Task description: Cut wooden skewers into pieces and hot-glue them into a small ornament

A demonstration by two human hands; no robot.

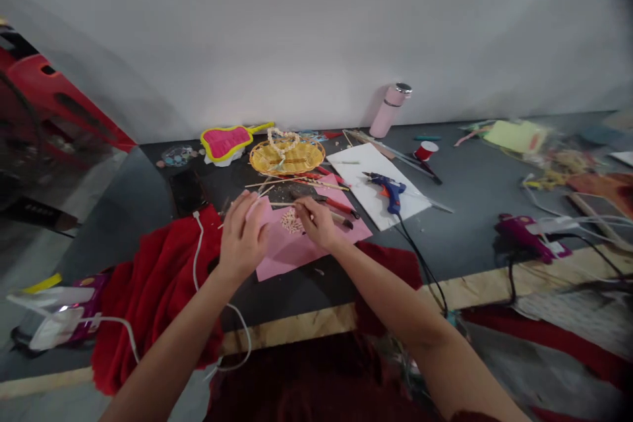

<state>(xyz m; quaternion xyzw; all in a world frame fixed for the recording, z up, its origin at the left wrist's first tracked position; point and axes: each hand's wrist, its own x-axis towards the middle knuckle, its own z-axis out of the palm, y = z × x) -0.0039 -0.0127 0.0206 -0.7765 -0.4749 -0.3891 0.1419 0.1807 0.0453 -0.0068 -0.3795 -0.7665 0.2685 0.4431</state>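
My left hand (pixel 242 237) is over the left end of a pink sheet (pixel 281 254), fingers stretched and slightly bent, thumb apart; a thin stick shows by its fingertips. On the sheet lies a small heap of pale beads (pixel 291 220). Right beside the heap, my right hand (pixel 317 223) has its fingers closed in a pinch. A thin pale stick (pixel 280 204) reaches to those fingertips, but what they grip is too small to make out. Red-handled pliers (pixel 341 206) lie just beyond my right hand.
Behind the sheet are a yellow woven basket (pixel 287 159) with a beaded loop and a pink-and-yellow pouch (pixel 227 144). A blue glue gun (pixel 388 191) rests on a white board (pixel 363 161). A pink flask (pixel 389 112) stands by the wall; red cloth (pixel 158 270) lies left.
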